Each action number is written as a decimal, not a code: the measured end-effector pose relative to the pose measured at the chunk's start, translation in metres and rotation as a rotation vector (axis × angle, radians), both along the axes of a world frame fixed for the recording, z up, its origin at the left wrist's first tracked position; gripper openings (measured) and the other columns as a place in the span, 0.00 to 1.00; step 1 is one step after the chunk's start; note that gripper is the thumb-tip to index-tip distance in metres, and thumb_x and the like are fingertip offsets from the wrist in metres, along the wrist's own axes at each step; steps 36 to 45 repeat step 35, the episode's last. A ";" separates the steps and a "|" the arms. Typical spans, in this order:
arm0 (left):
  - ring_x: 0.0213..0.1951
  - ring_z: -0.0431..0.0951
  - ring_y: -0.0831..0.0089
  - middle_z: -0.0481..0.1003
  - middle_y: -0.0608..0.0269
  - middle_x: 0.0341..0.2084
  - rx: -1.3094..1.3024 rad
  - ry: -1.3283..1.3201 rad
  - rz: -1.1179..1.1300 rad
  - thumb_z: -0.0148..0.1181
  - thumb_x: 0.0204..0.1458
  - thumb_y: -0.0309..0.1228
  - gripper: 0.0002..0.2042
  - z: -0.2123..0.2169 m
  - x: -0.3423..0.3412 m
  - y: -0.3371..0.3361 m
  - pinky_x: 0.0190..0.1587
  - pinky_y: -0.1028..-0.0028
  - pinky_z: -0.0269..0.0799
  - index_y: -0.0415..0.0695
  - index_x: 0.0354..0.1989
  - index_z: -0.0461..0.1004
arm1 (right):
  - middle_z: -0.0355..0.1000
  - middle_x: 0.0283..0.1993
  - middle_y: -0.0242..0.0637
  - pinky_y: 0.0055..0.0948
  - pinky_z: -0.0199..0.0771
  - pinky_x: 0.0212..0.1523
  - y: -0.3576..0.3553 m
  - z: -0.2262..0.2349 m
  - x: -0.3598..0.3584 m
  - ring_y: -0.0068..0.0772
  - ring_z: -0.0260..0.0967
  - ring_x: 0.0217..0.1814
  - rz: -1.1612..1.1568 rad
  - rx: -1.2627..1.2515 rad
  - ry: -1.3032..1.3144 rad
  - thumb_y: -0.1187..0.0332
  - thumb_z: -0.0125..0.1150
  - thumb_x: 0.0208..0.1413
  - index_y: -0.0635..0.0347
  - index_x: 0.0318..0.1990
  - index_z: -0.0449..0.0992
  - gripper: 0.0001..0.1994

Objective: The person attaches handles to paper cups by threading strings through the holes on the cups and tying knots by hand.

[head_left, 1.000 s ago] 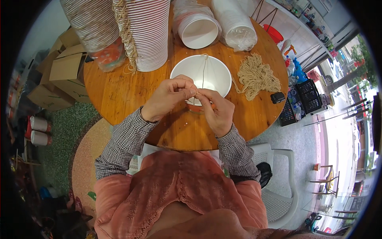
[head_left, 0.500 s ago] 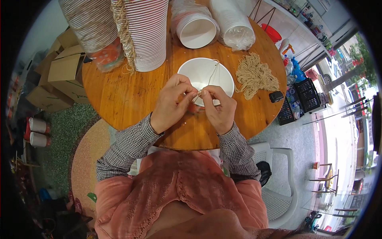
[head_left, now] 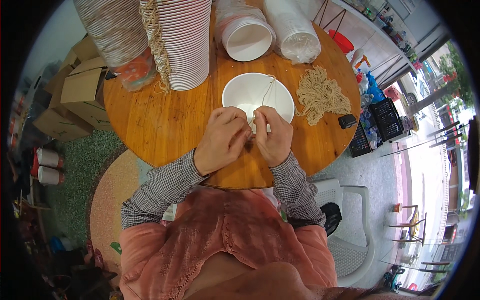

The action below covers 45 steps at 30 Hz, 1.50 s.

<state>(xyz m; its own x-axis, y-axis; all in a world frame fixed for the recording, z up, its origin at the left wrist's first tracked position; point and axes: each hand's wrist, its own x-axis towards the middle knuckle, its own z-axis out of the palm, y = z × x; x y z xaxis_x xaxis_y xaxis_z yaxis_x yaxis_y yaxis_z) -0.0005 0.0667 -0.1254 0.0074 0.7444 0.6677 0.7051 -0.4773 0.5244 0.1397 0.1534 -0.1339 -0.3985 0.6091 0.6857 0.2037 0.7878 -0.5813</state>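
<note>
- I see my left hand curled at the near rim of a white round paper bowl on the round wooden table, fingers bent inward and pinched on a thin pale string.
- My right hand sits just beside it, knuckles nearly touching the left, fingertips also closed tight on the same string at the bowl's near edge.
- From the fingertips the string runs up and away across the open mouth of the bowl to its far rim; whether it passes through a hole there I cannot tell, the line is too fine.
- The bowl lies directly beyond both sets of fingers, partly covered by them at its near side.
- To the right of my right fingers, and a little beyond, lies a loose bundle of tan twine pieces, just beside the bowl; a small black object rests near it toward the table edge.
- Well beyond the left fingers stands a tall stack of ribbed white paper bowls with braided tan cords hanging down its side.
- Farther beyond the fingers lie two plastic-wrapped sleeves of white cups on their sides.
- Off the table to the left of my left hand sit brown cardboard boxes.
</note>
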 end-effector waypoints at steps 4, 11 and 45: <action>0.39 0.73 0.66 0.74 0.62 0.34 -0.142 -0.328 -0.013 0.60 0.51 0.28 0.10 0.002 -0.007 0.005 0.50 0.66 0.62 0.40 0.41 0.74 | 0.73 0.30 0.45 0.34 0.72 0.29 0.001 0.005 0.007 0.45 0.73 0.28 0.054 0.000 0.036 0.76 0.57 0.56 0.63 0.37 0.73 0.03; 0.24 0.77 0.82 0.78 0.62 0.27 -0.280 -0.493 -0.194 0.63 0.52 0.26 0.06 0.001 -0.008 0.024 0.22 0.83 0.70 0.35 0.32 0.77 | 0.72 0.28 0.41 0.28 0.71 0.30 -0.002 0.016 0.008 0.35 0.73 0.28 0.153 -0.157 0.003 0.76 0.56 0.57 0.63 0.42 0.71 0.06; 0.41 0.74 0.68 0.72 0.62 0.36 0.102 0.656 0.026 0.63 0.46 0.30 0.11 -0.016 -0.015 0.018 0.59 0.56 0.60 0.49 0.40 0.76 | 0.71 0.37 0.40 0.27 0.70 0.38 0.060 -0.058 0.087 0.34 0.70 0.38 0.031 -0.056 0.017 0.73 0.60 0.54 0.62 0.35 0.73 0.04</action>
